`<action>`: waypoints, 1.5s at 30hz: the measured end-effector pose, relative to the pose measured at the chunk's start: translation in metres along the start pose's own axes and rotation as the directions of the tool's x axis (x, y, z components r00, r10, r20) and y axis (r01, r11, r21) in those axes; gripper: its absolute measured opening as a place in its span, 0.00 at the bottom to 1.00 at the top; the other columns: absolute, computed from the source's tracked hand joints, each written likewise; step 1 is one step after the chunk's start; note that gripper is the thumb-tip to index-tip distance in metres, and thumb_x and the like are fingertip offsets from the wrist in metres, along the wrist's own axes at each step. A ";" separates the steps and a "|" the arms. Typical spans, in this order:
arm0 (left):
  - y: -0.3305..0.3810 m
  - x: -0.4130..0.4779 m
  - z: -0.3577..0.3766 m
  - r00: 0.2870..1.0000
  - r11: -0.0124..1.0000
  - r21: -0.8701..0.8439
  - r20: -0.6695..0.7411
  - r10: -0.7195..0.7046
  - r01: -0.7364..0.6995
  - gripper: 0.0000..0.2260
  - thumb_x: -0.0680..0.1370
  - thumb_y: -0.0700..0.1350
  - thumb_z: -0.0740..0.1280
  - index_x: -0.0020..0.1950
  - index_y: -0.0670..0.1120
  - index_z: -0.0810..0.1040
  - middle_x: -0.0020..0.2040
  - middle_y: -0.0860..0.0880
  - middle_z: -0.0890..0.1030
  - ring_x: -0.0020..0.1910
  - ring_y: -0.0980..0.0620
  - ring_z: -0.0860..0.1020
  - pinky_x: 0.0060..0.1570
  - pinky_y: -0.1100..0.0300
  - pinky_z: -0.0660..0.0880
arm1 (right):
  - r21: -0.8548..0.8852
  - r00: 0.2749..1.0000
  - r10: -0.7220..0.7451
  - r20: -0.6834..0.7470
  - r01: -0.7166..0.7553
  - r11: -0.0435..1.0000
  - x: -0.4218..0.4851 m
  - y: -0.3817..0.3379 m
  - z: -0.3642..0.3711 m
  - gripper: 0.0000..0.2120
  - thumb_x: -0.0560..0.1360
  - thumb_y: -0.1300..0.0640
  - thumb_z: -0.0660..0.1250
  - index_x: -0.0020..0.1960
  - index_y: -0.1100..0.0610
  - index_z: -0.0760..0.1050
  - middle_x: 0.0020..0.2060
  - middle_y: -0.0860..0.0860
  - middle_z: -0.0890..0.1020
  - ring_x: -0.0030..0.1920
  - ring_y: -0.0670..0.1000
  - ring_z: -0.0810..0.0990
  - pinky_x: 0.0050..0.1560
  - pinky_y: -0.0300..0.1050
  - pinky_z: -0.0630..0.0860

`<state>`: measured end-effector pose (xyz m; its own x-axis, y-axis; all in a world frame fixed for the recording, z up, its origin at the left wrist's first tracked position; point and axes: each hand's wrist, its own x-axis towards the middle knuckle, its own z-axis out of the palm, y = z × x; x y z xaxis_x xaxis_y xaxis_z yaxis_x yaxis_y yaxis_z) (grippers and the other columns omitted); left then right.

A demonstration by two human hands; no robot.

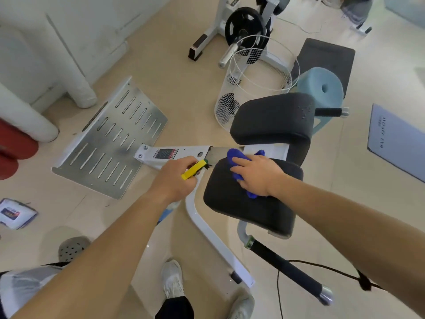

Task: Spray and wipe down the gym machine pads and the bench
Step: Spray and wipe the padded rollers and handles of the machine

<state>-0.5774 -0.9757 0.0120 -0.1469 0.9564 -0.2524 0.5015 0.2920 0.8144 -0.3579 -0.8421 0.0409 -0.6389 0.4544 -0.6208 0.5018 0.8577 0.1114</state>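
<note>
Beside pad (241, 208), left hand (174, 181) grips spray bottle (192, 172), nozzle (205, 161) toward pad.

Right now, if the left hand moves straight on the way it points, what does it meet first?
Probably the edge of the near black pad, beside the blue cloth; depth is unclear.

Bright, even light — warped edges

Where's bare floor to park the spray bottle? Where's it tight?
Widest bare floor for the bottle: between the slotted plate and the wire basket. A smaller patch lies between the far pad and the grey board. Tight: basket, blue stool, bench and weight machine cluster behind that pad.
</note>
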 end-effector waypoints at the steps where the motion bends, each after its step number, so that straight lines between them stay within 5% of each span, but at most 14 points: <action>1: 0.004 0.001 -0.001 1.000 1.000 0.000 0.004 0.004 -0.004 0.08 0.76 0.38 0.66 0.49 0.51 0.79 0.37 0.51 0.79 0.36 0.44 0.79 0.39 0.45 0.81 | 0.014 0.999 0.040 0.009 -0.040 0.999 -0.022 0.013 -0.002 0.22 0.83 0.43 0.55 0.76 0.44 0.64 0.78 0.46 0.63 0.72 0.56 0.68 0.71 0.55 0.68; 4: 0.018 0.007 -0.002 0.998 1.000 0.006 0.050 0.028 -0.028 0.06 0.77 0.40 0.66 0.50 0.49 0.79 0.39 0.47 0.80 0.38 0.42 0.79 0.40 0.42 0.81 | 0.153 0.980 0.195 0.044 -0.200 0.968 -0.084 0.055 0.002 0.24 0.84 0.42 0.54 0.79 0.41 0.58 0.81 0.44 0.54 0.74 0.55 0.67 0.73 0.53 0.67; 6: 0.029 0.014 -0.001 0.996 0.999 0.008 0.078 0.041 -0.042 0.03 0.78 0.42 0.67 0.49 0.50 0.79 0.39 0.48 0.80 0.38 0.44 0.79 0.40 0.45 0.81 | 0.360 0.950 0.310 0.023 -0.297 0.885 -0.115 0.078 0.011 0.22 0.83 0.47 0.58 0.77 0.43 0.63 0.78 0.46 0.63 0.70 0.54 0.72 0.68 0.47 0.69; 9: 0.048 0.029 0.004 0.986 0.996 0.025 0.148 0.083 -0.087 0.04 0.78 0.41 0.68 0.47 0.51 0.79 0.40 0.48 0.81 0.40 0.45 0.79 0.41 0.46 0.80 | 0.663 0.888 0.460 0.023 -0.358 0.658 -0.149 0.097 0.030 0.15 0.82 0.55 0.62 0.67 0.44 0.73 0.62 0.50 0.81 0.54 0.52 0.78 0.53 0.43 0.71; 13: 0.066 0.054 0.010 0.946 0.997 0.001 0.316 0.077 -0.081 0.09 0.77 0.39 0.68 0.52 0.52 0.82 0.47 0.47 0.83 0.44 0.46 0.81 0.39 0.53 0.83 | 0.828 0.838 0.544 0.042 -0.334 0.450 -0.172 0.100 0.044 0.13 0.82 0.56 0.63 0.65 0.46 0.74 0.55 0.48 0.82 0.52 0.50 0.80 0.50 0.45 0.78; 20: 0.101 0.097 0.022 0.925 0.997 -0.009 0.373 0.069 -0.071 0.13 0.74 0.37 0.67 0.49 0.54 0.83 0.46 0.46 0.82 0.44 0.43 0.81 0.39 0.53 0.84 | 0.919 0.787 0.616 -0.022 -0.226 0.322 -0.183 0.102 0.059 0.11 0.82 0.56 0.64 0.63 0.46 0.74 0.53 0.44 0.82 0.52 0.47 0.80 0.45 0.40 0.77; 25: 0.122 0.120 0.029 0.854 0.999 0.026 0.520 0.025 -0.045 0.16 0.72 0.33 0.65 0.51 0.50 0.84 0.48 0.48 0.84 0.43 0.44 0.83 0.42 0.52 0.82 | 0.944 0.791 0.610 -0.038 -0.173 0.282 -0.173 0.103 0.059 0.10 0.83 0.55 0.62 0.63 0.46 0.75 0.54 0.45 0.82 0.53 0.49 0.80 0.50 0.46 0.80; 29: 0.132 0.141 0.031 0.801 0.998 0.063 0.598 -0.020 -0.023 0.17 0.73 0.30 0.63 0.52 0.47 0.83 0.51 0.46 0.86 0.44 0.47 0.81 0.45 0.50 0.82 | 0.953 0.786 0.616 -0.051 -0.145 0.264 -0.162 0.108 0.057 0.09 0.83 0.55 0.63 0.61 0.45 0.76 0.52 0.45 0.82 0.52 0.49 0.80 0.47 0.42 0.79; 39: 0.146 0.162 0.046 0.734 0.987 0.100 0.679 0.024 -0.125 0.16 0.72 0.32 0.65 0.50 0.49 0.84 0.46 0.51 0.87 0.47 0.48 0.83 0.37 0.57 0.77 | 0.988 0.776 0.630 -0.033 -0.069 0.137 -0.157 0.122 0.060 0.09 0.83 0.56 0.62 0.60 0.48 0.77 0.52 0.46 0.82 0.52 0.50 0.81 0.49 0.47 0.83; 45: 0.144 0.166 0.048 0.718 0.962 0.222 0.695 -0.044 -0.156 0.12 0.72 0.33 0.66 0.44 0.49 0.84 0.41 0.47 0.86 0.37 0.50 0.79 0.36 0.57 0.75 | 0.997 0.779 0.626 -0.033 -0.016 0.072 -0.158 0.123 0.067 0.10 0.84 0.55 0.59 0.62 0.49 0.75 0.54 0.48 0.81 0.54 0.52 0.80 0.49 0.46 0.81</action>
<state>-0.4889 -0.7751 0.0627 0.4647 0.6687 -0.5804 0.6951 0.1306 0.7070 -0.1566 -0.8248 0.1005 -0.2029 0.8988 -0.3885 0.6274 -0.1852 -0.7563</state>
